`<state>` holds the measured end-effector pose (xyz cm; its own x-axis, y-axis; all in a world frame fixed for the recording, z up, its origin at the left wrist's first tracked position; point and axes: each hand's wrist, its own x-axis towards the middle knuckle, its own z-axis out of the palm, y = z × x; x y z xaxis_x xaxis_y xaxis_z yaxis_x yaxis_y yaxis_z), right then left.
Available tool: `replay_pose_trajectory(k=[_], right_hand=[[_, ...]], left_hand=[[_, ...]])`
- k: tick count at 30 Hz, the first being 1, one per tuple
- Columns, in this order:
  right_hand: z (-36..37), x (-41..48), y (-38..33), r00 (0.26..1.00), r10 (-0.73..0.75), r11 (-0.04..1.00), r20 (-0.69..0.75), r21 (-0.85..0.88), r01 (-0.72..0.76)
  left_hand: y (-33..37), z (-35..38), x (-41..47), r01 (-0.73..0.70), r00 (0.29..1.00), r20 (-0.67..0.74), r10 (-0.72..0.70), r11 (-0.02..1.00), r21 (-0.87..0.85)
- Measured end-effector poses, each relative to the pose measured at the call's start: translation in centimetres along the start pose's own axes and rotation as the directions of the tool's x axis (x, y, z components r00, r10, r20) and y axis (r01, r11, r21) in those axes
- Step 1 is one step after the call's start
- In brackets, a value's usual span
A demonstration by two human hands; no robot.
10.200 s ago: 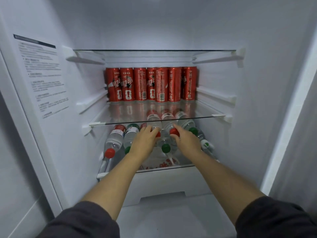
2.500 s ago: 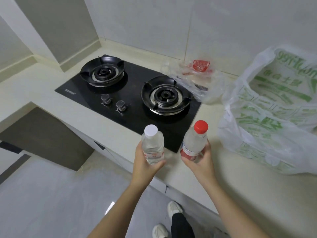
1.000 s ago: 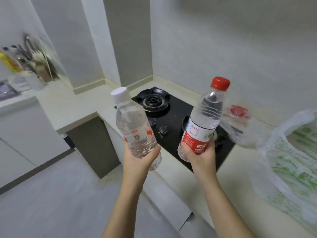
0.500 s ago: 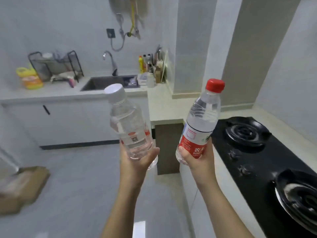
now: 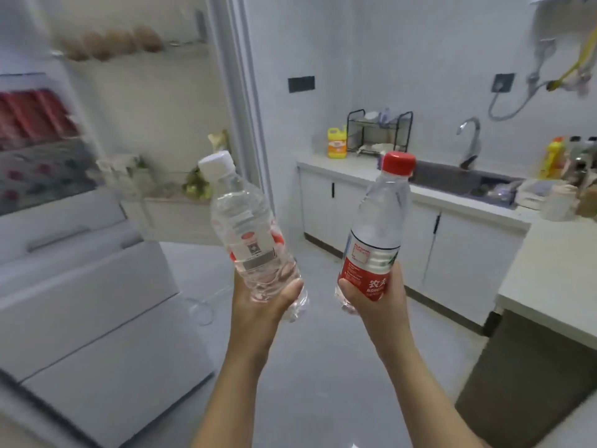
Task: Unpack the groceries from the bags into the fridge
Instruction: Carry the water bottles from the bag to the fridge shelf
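Observation:
My left hand (image 5: 258,307) grips the base of a clear water bottle with a white cap (image 5: 245,227), tilted slightly left. My right hand (image 5: 374,302) holds a water bottle with a red cap and red label (image 5: 376,231), nearly upright. Both bottles are raised in front of me, a little apart. The open fridge (image 5: 64,270) stands at the left, blurred; red cans (image 5: 32,118) line one shelf and bottles lie on the shelf below. Its open door (image 5: 155,124) carries several eggs (image 5: 109,43) in the top rack.
A white counter with a sink (image 5: 458,182) and tap (image 5: 470,140) runs along the right wall, over white cabinets. A dish rack (image 5: 379,130) and a yellow detergent jug (image 5: 337,142) stand on it. A counter corner (image 5: 549,270) juts out at the right. Grey floor lies ahead.
The view has swung left from the stove and sink counter to the open fridge. Both hands keep the same two bottles raised in front of me.

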<state>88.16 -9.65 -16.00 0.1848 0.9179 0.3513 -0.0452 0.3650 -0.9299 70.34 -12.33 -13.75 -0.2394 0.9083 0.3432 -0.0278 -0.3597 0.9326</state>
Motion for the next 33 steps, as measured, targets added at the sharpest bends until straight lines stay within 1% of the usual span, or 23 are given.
replay_pose_trajectory(k=[4, 7, 9, 12, 15, 18, 20, 23, 25, 27, 29, 33], right_hand=[[5.4, -0.2, -0.6, 0.981, 0.000, 0.989, 0.194, 0.148, -0.029], [9.5, -1.4, -1.3, 0.949, 0.016, 0.973, 0.315, 0.214, -0.087], [12.3, -2.4, -1.9, 0.927, 0.011, 0.967, 0.374, 0.231, -0.104], [16.1, -4.2, -3.0, 0.901, -0.031, 0.967, 0.433, 0.240, -0.083], [19.3, -6.1, -4.3, 0.867, -0.064, 0.964, 0.494, 0.256, -0.075], [21.9, -7.9, -5.7, 0.842, -0.092, 0.955, 0.531, 0.287, -0.077], [23.3, -8.7, -6.7, 0.825, -0.118, 0.949, 0.553, 0.306, -0.070], [24.9, -9.2, -8.1, 0.791, -0.151, 0.944, 0.592, 0.324, -0.062], [25.7, -9.4, -8.6, 0.778, -0.167, 0.942, 0.606, 0.330, -0.055], [26.4, -9.4, -8.9, 0.770, -0.175, 0.939, 0.614, 0.339, -0.058], [26.9, -9.5, -9.1, 0.764, -0.180, 0.938, 0.619, 0.342, -0.056], [27.7, -10.0, -9.2, 0.761, -0.172, 0.936, 0.626, 0.344, -0.071]], left_hand=[[1.8, -4.9, -1.6, -0.018, 0.980, -0.200, 0.021, 1.000, 0.015], [3.6, -8.7, -3.0, -0.046, 0.949, -0.308, 0.067, 0.996, 0.074], [5.0, -11.3, -4.0, -0.067, 0.926, -0.357, 0.119, 0.986, 0.155], [6.9, -15.2, -5.6, -0.089, 0.892, -0.409, 0.192, 0.962, 0.258], [8.5, -18.8, -7.5, -0.067, 0.850, -0.473, 0.229, 0.940, 0.334], [9.8, -21.9, -9.3, -0.039, 0.804, -0.543, 0.242, 0.933, 0.359], [10.9, -23.6, -10.3, -0.040, 0.784, -0.559, 0.269, 0.921, 0.387], [12.4, -25.6, -11.1, -0.065, 0.735, -0.600, 0.317, 0.913, 0.403], [13.1, -26.5, -11.3, -0.082, 0.692, -0.635, 0.344, 0.911, 0.404], [13.6, -27.1, -11.6, -0.088, 0.663, -0.658, 0.357, 0.910, 0.405], [13.9, -27.5, -12.0, -0.091, 0.653, -0.663, 0.366, 0.907, 0.411], [13.9, -28.0, -12.6, -0.088, 0.654, -0.659, 0.372, 0.902, 0.422]])
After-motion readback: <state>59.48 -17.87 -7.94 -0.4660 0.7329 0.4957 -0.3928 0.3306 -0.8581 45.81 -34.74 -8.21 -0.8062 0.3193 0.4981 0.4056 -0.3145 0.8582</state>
